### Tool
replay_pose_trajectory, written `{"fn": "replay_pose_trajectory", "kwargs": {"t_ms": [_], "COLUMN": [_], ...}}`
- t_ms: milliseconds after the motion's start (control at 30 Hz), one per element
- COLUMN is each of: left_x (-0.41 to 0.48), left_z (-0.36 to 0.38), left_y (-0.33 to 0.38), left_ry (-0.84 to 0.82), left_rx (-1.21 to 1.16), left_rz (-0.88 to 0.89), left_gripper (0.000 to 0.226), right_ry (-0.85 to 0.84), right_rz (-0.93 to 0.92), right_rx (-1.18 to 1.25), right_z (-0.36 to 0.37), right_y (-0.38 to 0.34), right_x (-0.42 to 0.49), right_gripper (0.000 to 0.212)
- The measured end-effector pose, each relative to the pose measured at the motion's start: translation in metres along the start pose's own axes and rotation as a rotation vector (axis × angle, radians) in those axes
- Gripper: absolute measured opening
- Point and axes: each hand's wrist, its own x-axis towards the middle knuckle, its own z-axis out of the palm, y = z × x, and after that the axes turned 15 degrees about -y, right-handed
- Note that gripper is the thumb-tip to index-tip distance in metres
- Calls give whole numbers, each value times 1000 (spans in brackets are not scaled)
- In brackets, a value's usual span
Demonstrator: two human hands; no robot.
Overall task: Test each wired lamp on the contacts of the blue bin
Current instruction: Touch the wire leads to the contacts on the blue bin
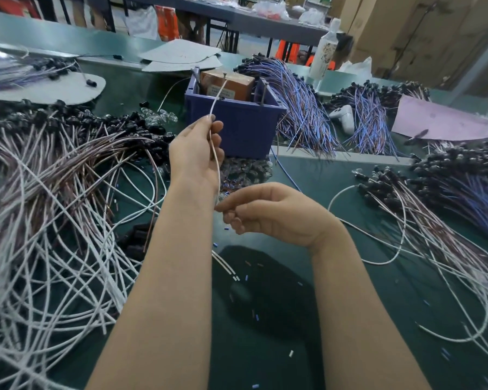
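Note:
A blue bin (245, 125) stands at the table's middle, with a brown block (231, 84) inside and metal contact pins (224, 76) sticking up at its rim. My left hand (196, 153) pinches a thin white wire (216, 106) of a wired lamp; the wire's far end reaches up to the pins at the bin's rim. My right hand (268, 212), lower and just in front of the bin, grips the same wire's lower end, where the small clear lamp is mostly hidden by my fingers.
Piles of white-wired lamps (54, 206) with black sockets cover the left; more lie at the right (434, 220). Blue-wired bundles (302, 108) lie behind and right of the bin. Loose clear bulbs (158, 115), a white bottle (324, 52) and a pink sheet (440, 119) lie around.

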Motion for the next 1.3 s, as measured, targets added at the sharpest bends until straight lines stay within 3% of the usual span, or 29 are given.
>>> {"fn": "replay_pose_trajectory", "kwargs": {"t_ms": [100,300,433,500,633,867,1067,1300], "left_x": [-1,1,3,4,5,16,22,19], "left_z": [1,1,1,0,3,6,7,6], "left_y": [2,-3,-5,-5,-4,4,-2,-7], "left_ry": [3,104,108,84,9,53,25,10], "left_rx": [33,115,10,66,304,700,805,842], "left_rz": [11,3,-45,-54,1,151,130,93], "left_gripper": [14,14,23,24,29,30,32,35], "right_ry": [126,636,842,934,978,1008,1096,1080], "right_rz": [-140,-515,-527,-474,-410,-529,-409,-379], "right_rx": [1,209,278,260,186,138,-69,-129], "right_z": [-4,-19,-30,-39,-49,-53,-57,-55], "right_y": [-2,-17,-27,-34,-43,-44,-32,-29], "right_x": [-3,2,15,23,35,57,62,68], "right_gripper": [17,11,21,25,32,16,14,16]}}
